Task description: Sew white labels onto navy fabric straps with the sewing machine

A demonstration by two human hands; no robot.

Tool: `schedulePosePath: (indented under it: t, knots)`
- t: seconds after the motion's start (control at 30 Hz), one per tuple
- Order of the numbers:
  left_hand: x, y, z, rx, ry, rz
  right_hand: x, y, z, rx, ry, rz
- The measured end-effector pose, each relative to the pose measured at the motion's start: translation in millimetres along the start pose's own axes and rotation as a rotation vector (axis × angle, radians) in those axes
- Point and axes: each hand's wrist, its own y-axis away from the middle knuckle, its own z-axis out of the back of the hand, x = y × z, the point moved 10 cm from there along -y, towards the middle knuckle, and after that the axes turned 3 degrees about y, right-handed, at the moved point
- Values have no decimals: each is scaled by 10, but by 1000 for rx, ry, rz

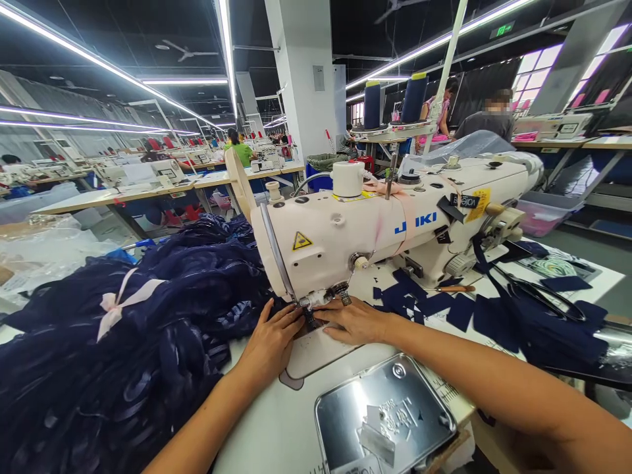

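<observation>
A white sewing machine (355, 224) with blue lettering stands across the middle. Under its needle area lies a small piece of dark fabric (310, 318), partly hidden by fingers. My left hand (271, 339) rests flat on the left of the needle area, its fingers spread and the tips at the fabric. From the right, my right hand (353, 320) reaches in with its fingertips beside the presser foot; whether they pinch the fabric is hidden. A large heap of navy fabric (172, 342) lies left of my left hand.
A metal tin lid (385, 415) lies at the front of the table. Navy fabric pieces (459, 313), scissors (548, 296) and an orange-handled tool (457, 288) are on the right. Thread cones (413, 99) stand behind the machine. People work in the background.
</observation>
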Motion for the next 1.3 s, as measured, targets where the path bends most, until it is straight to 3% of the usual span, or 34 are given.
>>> schedulePosePath:
  t: [0.13, 0.33, 0.53, 0.87, 1.3]
  knots:
    - [-42, -8, 111, -104, -158, 62, -125, -32, 2, -46, 63, -124]
    - [-79, -4, 154, -50, -435, 204, 1, -57, 33, 44, 255, -122]
    - [55, -106, 129, -18, -307, 179, 231, 99, 91, 179, 209, 23]
    - [61, -118, 136, -24, -255, 132, 246, 121, 31, 121, 282, 146]
    - [109, -131, 107, -37, -208, 140, 335, 83, 3, 126, 303, 113]
